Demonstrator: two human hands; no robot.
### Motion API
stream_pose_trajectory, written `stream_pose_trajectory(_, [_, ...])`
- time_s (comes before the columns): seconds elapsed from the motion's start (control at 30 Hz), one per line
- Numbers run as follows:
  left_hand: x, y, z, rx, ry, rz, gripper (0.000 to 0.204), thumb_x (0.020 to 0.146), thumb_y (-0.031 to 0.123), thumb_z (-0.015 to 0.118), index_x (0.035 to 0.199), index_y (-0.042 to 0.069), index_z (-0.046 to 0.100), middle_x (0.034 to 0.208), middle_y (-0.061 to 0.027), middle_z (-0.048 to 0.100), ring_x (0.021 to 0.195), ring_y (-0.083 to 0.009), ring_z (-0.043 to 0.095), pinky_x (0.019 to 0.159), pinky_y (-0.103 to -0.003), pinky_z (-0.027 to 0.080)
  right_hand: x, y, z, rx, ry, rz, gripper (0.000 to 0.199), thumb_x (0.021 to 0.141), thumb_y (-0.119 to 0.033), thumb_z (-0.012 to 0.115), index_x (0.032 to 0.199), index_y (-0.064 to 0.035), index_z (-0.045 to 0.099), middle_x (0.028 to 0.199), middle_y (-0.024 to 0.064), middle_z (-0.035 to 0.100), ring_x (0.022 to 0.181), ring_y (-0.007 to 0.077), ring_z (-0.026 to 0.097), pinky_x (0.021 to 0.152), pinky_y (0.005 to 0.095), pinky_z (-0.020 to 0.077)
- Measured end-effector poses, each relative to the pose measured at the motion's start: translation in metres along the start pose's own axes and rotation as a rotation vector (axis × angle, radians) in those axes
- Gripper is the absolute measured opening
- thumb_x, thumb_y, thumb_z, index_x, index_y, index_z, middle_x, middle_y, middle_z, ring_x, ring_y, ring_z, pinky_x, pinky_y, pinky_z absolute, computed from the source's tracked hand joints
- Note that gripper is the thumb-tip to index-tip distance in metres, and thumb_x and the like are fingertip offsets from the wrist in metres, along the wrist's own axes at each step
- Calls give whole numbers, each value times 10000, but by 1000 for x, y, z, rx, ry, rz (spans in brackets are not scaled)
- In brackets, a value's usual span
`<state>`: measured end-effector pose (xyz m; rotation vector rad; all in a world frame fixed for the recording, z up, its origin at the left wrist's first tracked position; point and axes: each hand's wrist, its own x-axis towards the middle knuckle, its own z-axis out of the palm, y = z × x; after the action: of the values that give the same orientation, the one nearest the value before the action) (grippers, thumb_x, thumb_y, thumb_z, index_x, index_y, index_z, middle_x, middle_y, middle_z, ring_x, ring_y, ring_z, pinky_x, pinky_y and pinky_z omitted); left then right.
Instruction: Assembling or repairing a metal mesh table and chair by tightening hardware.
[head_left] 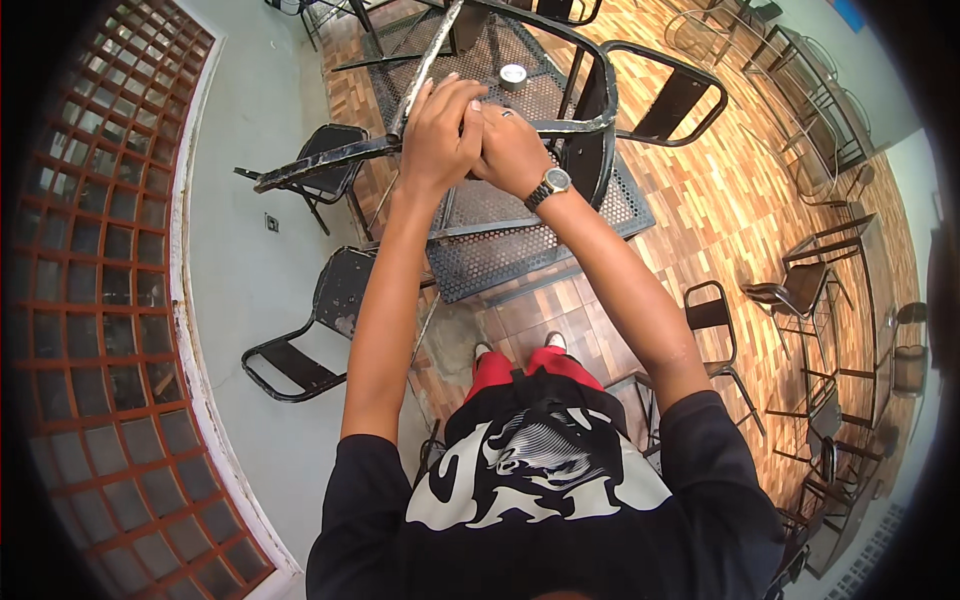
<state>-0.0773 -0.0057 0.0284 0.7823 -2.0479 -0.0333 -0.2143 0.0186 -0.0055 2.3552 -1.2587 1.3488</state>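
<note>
My left hand (440,137) and my right hand (510,152) meet at the top of an upturned black metal chair (325,163) with chipped paint. Both are closed around the joint where its bars come together, their fingers close together and partly overlapping. What lies under the palms is hidden. One worn bar runs up from my fingers, another out to the left, and a curved frame bends round on the right. Beneath the chair is a dark perforated metal table (470,275). A roll of tape (513,76) rests on it, beyond my right hand. A watch (549,187) circles my right wrist.
Black metal chairs stand close by on the left (345,290), far right (675,100) and near right (710,315). More chairs and tables (810,95) line the right wall. A grey wall (240,250) with a red lattice window (105,300) borders the left.
</note>
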Motion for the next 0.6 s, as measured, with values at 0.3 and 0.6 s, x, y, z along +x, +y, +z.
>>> stream_pose_trajectory(0.3, [10,46,65,-44,-32,7,264,964,183,507,1027,29,712,1066,-148,718,1134,-372,638,1130,-527,365,-39,49,-50,52,-55,34,242,808,-117,662,1013,11,662,1000,187,666,979,379,632,916,480,493])
stream_pose_trajectory(0.6, [8,91,98,-45,-36,-1,321,985,238,539,1193,22,651,1199,-161,678,1163,-373,614,1116,-511,386,-65,93,-82,132,-1,93,243,884,-96,612,1103,7,614,1103,182,645,1108,386,588,1043,486,441])
